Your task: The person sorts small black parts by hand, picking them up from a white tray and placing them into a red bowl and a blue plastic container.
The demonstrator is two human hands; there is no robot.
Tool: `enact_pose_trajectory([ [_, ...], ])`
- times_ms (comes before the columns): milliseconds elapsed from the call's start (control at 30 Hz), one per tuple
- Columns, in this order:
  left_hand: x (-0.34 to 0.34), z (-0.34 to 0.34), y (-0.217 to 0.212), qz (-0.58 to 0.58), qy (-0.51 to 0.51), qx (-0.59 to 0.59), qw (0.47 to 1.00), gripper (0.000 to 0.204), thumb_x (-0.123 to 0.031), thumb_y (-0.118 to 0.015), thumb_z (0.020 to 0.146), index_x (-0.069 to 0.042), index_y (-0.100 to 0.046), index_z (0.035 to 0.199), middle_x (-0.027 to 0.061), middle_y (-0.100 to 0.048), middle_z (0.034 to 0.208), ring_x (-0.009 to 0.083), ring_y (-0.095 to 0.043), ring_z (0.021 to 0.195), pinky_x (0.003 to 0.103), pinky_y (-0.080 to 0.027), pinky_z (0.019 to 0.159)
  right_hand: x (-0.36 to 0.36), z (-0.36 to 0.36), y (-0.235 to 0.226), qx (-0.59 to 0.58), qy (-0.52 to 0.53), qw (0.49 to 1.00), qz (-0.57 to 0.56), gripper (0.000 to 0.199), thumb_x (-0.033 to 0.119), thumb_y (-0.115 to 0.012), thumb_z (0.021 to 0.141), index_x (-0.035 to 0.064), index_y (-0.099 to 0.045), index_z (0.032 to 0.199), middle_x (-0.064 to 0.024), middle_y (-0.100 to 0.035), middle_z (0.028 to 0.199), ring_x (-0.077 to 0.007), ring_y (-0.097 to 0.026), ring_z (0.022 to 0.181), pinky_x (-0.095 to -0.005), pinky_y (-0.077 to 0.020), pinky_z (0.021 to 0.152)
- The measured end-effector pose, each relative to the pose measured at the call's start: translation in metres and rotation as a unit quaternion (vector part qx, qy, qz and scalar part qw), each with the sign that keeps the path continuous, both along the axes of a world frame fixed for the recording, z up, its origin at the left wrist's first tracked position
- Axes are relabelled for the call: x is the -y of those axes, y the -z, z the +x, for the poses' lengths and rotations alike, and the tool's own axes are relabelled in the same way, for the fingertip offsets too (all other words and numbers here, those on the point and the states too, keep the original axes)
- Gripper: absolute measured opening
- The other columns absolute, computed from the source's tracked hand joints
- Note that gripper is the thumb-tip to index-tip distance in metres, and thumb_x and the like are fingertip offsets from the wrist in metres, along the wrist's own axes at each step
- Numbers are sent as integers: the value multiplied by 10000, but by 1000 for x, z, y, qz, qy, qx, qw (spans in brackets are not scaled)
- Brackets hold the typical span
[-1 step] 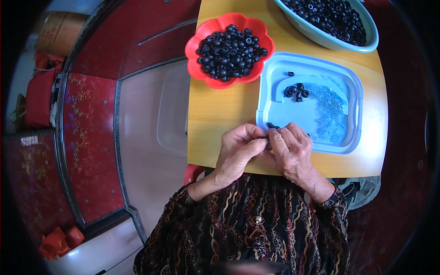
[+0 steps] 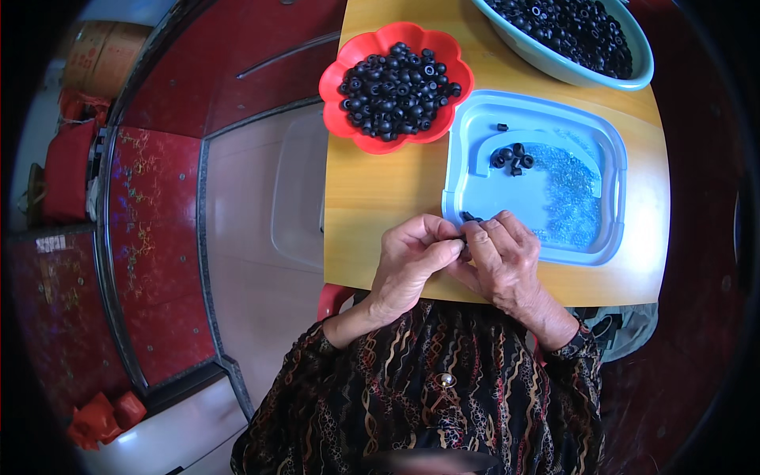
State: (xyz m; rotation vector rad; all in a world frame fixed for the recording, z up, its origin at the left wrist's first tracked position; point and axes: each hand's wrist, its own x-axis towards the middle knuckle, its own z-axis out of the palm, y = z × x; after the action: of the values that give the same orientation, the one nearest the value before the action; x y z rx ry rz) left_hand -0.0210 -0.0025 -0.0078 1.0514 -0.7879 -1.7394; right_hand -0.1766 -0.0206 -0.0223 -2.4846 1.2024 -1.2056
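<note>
My left hand (image 2: 413, 257) and my right hand (image 2: 503, 257) meet over the near left edge of a light blue tray (image 2: 483, 178). Thumb and fingers of the left pinch a small black piece (image 2: 462, 240), mostly hidden by the fingertips. The right hand's fingers are curled and closed against the same spot, and whatever they grip is too covered to name. Just beyond the fingertips, some black pieces (image 2: 470, 217) lie in the tray. Farther inside sit a small cluster of black caps (image 2: 513, 158) and many tiny clear-blue beads (image 2: 576, 202).
A red flower-shaped bowl (image 2: 335, 119) full of round black caps stands left of the tray. At the far right, a teal basin (image 2: 582, 73) holds many more. All stand on a yellow wooden table (image 2: 380, 186), whose near edge lies under my wrists.
</note>
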Motion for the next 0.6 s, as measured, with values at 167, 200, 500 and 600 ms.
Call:
enact_pose_trajectory([
  [167,-4,8,-6,32,10,-8,999,175,-36,-603,831,60,-574,975,67,-604,877,112,-596,784,224,-497,723,5,-6,3,9,-24,1000,-4,393,202,-752,562,-5,-554,832,-69,-506,704,-207,-503,600,-317,-431,486],
  [200,-5,9,-9,14,17,4,1000,167,-29,-608,833,68,-575,965,79,-611,878,127,-607,801,237,-502,760,5,-7,3,18,-41,999,-9,391,204,-752,567,-7,-554,830,-68,-500,701,-209,-502,599,-320,-434,489],
  [500,-6,7,-19,-42,44,90,994,114,18,-597,831,65,-578,933,81,-604,873,113,-599,805,224,-505,752,4,-9,3,11,-65,997,-40,339,221,-720,591,-12,-559,777,-66,-491,678,-199,-499,598,-318,-415,484],
  [600,-7,6,-17,-56,44,71,995,97,36,-593,826,66,-575,917,81,-601,868,108,-594,802,218,-504,744,4,-9,3,20,-68,996,-47,310,212,-715,595,-6,-555,749,-62,-486,661,-197,-497,595,-316,-406,479],
])
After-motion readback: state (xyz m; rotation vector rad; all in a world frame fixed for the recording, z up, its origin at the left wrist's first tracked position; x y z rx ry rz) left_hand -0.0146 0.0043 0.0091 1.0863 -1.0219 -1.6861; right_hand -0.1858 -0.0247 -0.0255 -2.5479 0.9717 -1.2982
